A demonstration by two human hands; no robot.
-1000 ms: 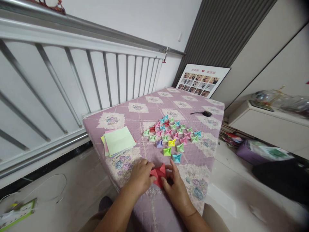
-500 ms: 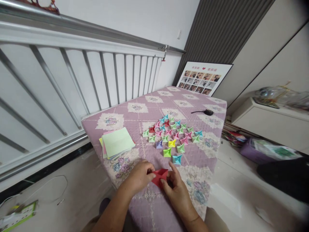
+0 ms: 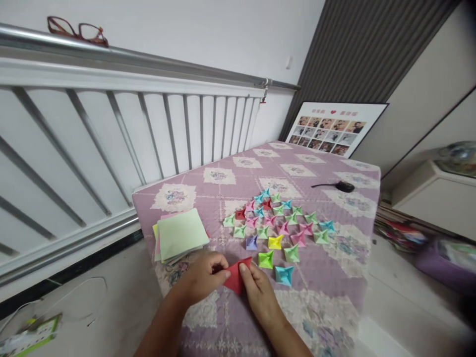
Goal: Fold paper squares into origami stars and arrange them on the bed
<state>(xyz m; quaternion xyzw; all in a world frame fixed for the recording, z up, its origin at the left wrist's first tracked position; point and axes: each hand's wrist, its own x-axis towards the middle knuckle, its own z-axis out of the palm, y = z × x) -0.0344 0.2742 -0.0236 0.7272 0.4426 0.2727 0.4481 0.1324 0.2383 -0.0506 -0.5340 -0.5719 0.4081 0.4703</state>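
The left hand (image 3: 208, 275) is pinched on the left corner of a red, pointed folded-paper piece (image 3: 234, 278), and its right edge is clamped by the right hand (image 3: 258, 292), over the near part of the purple floral tablecloth (image 3: 230, 322). The open pocket shown half a second ago is now replaced by a flatter face; shaping, seemingly, is unfinished.

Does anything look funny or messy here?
Yes, a little: glasses sit up on the pipe above the radiator, a funny place for them. The paper stack is crooked too, with yellow and pink edges poking out. I see nothing spilled.
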